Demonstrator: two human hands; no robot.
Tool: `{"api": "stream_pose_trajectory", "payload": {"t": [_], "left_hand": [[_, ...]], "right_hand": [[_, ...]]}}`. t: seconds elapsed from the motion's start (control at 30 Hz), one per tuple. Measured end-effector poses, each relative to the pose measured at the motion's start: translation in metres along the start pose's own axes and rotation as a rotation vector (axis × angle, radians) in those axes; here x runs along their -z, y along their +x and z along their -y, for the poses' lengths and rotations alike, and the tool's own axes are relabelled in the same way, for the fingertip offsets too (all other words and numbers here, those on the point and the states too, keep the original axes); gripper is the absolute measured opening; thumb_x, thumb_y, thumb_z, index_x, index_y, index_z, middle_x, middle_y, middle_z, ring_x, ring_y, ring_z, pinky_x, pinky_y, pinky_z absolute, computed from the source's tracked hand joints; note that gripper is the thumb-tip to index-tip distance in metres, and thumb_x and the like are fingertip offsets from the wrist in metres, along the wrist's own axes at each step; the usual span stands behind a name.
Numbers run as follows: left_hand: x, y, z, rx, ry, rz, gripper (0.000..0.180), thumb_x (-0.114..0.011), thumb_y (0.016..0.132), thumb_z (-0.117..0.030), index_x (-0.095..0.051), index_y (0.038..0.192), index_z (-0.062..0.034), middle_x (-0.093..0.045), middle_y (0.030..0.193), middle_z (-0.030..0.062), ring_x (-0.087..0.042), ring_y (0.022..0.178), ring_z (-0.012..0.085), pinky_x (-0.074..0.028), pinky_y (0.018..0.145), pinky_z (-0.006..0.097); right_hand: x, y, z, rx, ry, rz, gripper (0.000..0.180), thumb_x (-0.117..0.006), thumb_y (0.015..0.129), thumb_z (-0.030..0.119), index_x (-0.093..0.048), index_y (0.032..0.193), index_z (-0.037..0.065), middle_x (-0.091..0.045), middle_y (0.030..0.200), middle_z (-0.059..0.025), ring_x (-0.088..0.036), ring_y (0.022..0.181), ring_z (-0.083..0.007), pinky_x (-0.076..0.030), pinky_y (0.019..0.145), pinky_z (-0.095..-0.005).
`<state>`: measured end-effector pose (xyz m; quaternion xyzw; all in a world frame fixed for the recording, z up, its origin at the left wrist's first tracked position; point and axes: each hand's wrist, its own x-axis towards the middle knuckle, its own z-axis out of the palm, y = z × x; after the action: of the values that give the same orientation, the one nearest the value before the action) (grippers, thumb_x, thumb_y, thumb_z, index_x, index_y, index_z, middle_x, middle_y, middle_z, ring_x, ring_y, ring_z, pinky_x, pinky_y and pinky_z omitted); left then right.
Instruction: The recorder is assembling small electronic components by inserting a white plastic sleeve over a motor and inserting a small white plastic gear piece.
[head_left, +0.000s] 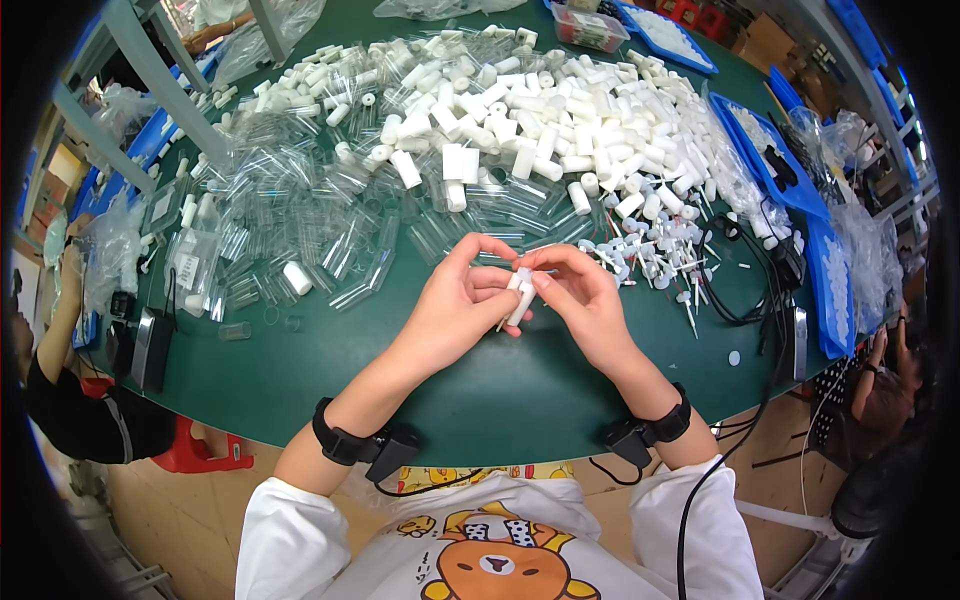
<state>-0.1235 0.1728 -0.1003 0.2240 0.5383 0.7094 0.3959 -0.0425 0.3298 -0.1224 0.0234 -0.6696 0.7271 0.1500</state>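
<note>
Both hands meet above the green table [500, 390], just in front of me. My left hand [455, 305] and my right hand [578, 300] pinch the same small white plastic cylinder [519, 296] between their fingertips. A thin white stick pokes out from under the cylinder, toward the lower left. Each wrist wears a black band with a small black device.
A big heap of white cylinders [540, 120] covers the far table, with clear plastic tubes [310, 215] to its left. Small white stick parts [660, 265] lie right of my hands. Blue trays [765, 150] line the right edge. Other people sit at left [60, 400] and right [885, 385].
</note>
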Motion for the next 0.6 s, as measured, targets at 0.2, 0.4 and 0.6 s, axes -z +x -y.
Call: {"api": "stream_pose_trajectory", "payload": {"t": [0.2,0.4,0.6], "left_hand": [[0.0,0.0,-0.001,-0.016,-0.076,-0.018,0.032,-0.061,0.082,-0.001,-0.039,0.105,-0.0007,-0.062,0.095,0.0159,-0.063,0.083,0.0166,-0.053,0.067,0.027],[0.001,0.001,0.001,-0.06,0.077,0.003,0.02,-0.061,0.084,-0.002,-0.046,0.096,-0.0019,-0.061,0.098,0.0121,-0.062,0.089,0.0162,-0.052,0.076,0.027],[0.004,0.001,-0.001,-0.06,0.012,0.062,0.016,-0.061,0.084,-0.003,-0.05,0.095,-0.0013,-0.061,0.099,0.0108,-0.062,0.087,0.0151,-0.05,0.078,0.026]], "right_hand": [[0.002,0.0,0.006,-0.067,0.069,-0.03,0.017,-0.057,0.089,0.003,-0.057,0.105,-0.001,-0.06,0.106,-0.0085,-0.057,0.097,-0.0143,-0.047,0.084,-0.0291],[0.003,0.001,0.006,-0.047,0.106,-0.076,0.023,-0.06,0.087,0.004,-0.056,0.109,-0.002,-0.058,0.109,-0.0084,-0.057,0.095,-0.0143,-0.048,0.083,-0.0283],[0.001,0.0,0.01,-0.215,0.147,0.1,0.026,-0.063,0.085,0.004,-0.056,0.11,-0.003,-0.057,0.109,-0.0078,-0.058,0.089,-0.0128,-0.048,0.082,-0.027]]}}
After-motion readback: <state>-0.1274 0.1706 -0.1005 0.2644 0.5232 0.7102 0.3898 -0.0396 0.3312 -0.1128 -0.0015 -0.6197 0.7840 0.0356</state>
